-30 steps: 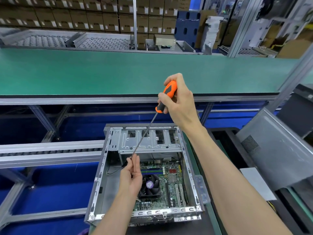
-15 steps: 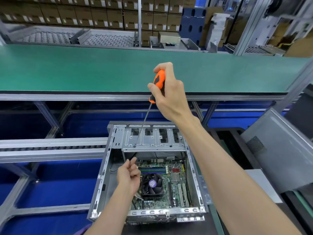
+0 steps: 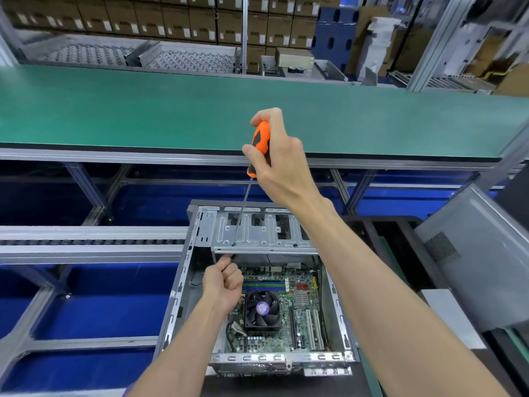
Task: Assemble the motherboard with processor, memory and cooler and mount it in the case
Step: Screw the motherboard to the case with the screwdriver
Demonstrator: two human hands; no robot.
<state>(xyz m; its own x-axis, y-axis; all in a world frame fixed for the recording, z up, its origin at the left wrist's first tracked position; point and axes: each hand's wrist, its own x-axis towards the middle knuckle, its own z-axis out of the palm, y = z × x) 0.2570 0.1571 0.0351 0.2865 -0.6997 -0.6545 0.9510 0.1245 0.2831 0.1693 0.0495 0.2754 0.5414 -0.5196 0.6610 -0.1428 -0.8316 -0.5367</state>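
Green bench (image 3: 143, 110) spans mid-frame; cartons (image 3: 148, 18) stacked upper left. Open case (image 3: 183, 282) lower centre, motherboard (image 3: 297, 299) and cooler (image 3: 262, 310) inside. Right hand (image 3: 282, 161) wraps the screwdriver (image 3: 259, 144), tip on the drive bay (image 3: 257, 236). Left hand (image 3: 223, 285) curled just under the bay; can't tell whether it holds anything.

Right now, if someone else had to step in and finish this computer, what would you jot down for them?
Right hand grips the orange screwdriver, tip on the drive cage at the case's far end.
Left hand is curled just under the cage edge; whether it holds anything is unclear.
Motherboard already lies in the case, with cooler fan and memory fitted.
Left: check the board's screws, which I can't make out; the grey side panel leans at right, off.
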